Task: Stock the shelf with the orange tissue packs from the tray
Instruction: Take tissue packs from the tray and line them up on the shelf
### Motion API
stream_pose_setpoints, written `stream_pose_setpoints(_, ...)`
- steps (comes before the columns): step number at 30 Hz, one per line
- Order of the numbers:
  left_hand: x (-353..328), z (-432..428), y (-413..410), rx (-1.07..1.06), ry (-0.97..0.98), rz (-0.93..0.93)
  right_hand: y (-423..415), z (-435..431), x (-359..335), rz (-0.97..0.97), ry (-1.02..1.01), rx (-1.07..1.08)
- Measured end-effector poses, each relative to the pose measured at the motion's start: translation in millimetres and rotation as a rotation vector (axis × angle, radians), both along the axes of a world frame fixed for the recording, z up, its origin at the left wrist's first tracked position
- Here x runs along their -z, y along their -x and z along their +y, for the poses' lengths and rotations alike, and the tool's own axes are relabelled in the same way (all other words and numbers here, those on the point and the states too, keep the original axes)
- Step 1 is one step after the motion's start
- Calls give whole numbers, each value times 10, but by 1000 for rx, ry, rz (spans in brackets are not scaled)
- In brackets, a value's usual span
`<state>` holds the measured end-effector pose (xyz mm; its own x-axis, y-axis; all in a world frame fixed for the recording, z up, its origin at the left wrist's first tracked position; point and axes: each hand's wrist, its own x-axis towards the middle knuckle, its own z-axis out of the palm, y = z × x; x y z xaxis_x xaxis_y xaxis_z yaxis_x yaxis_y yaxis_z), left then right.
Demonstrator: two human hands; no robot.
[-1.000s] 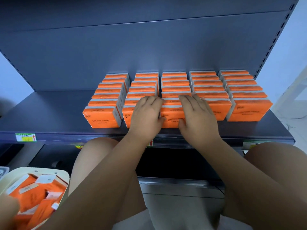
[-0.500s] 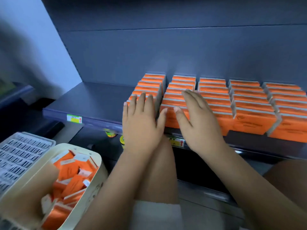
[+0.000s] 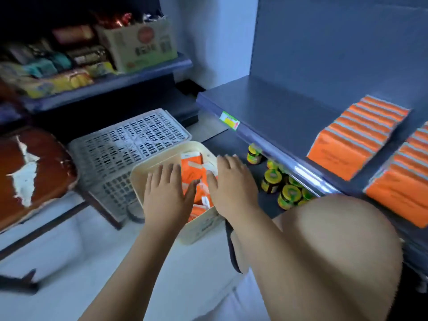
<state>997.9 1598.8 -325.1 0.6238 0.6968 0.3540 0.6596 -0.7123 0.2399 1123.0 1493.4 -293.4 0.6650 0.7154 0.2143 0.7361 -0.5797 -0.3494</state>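
A cream tray (image 3: 201, 224) stands on the floor at centre, holding loose orange tissue packs (image 3: 191, 169). My left hand (image 3: 168, 193) hovers over the tray's left part with fingers straight and spread. My right hand (image 3: 231, 181) reaches over the tray's right side, fingers extended onto the packs; I cannot see a pack gripped. Both hands cover most of the tray's contents. On the dark shelf (image 3: 266, 107) at the right, rows of orange tissue packs (image 3: 356, 135) stand upright, with a further row (image 3: 403, 179) at the frame edge.
A white slatted crate (image 3: 120, 144) lies behind the tray. Small jars with yellow-green lids (image 3: 289, 193) stand on the lower shelf under the tissue shelf. A worn brown stool (image 3: 30, 167) is at left. My bare knee (image 3: 335, 251) fills the lower right. Another shelf with goods (image 3: 92, 56) stands far left.
Both hands left the packs on the shelf and swung down left to the tray. The view turned left with them, so the shelf rows now sit at the right edge.
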Motion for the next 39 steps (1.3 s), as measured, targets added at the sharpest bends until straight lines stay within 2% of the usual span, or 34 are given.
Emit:
stream_pose_setpoints(5, 508, 291, 89, -79, 133, 91, -155, 442, 472, 247, 195, -18)
stream_pose_setpoints(9, 770, 564, -119, -110, 267, 155, -242, 818, 830, 411, 235, 50)
stream_pose_setpoints(11, 895, 781, -272, -109, 334, 170, -307, 1021, 969, 434, 250, 72)
stream_pose_setpoints(15, 1111, 1240, -656, -127, 503, 98, -532, 1270, 1206, 328, 327, 145)
stream_pose_setpoints(22, 1726, 1855, -1143, -222, 732, 255, -809, 1513, 1863, -33, 481, 185)
stream_pose_setpoints(24, 1848, 1905, -1263, -214, 772, 278, -813, 1608, 2039, -89, 457, 193)
stream_pose_setpoints(26, 1957, 1936, -1368, -210, 790, 220, -835, 1666, 2175, -57, 394, 232)
stream_pose_setpoints(29, 2212, 2014, -1415, -231, 737, 149, -837, 1697, 2138, 64, 335, 276)
stream_pose_setpoints(31, 2202, 2031, -1444, -238, 718, 129, -837, 1659, 2115, 267, 250, 307)
stream_pose_setpoints(34, 1981, 1931, -1404, -234, 733, 55, -897, 1569, 1990, 679, -36, 479)
stream_pose_setpoints(37, 1731, 1808, -1239, -248, 802, -85, -911, 1572, 1664, 1305, -446, 697)
stream_pose_setpoints(39, 1481, 1719, -1145, -267, 834, -245, -849, 1549, 1424, 1431, -567, 710)
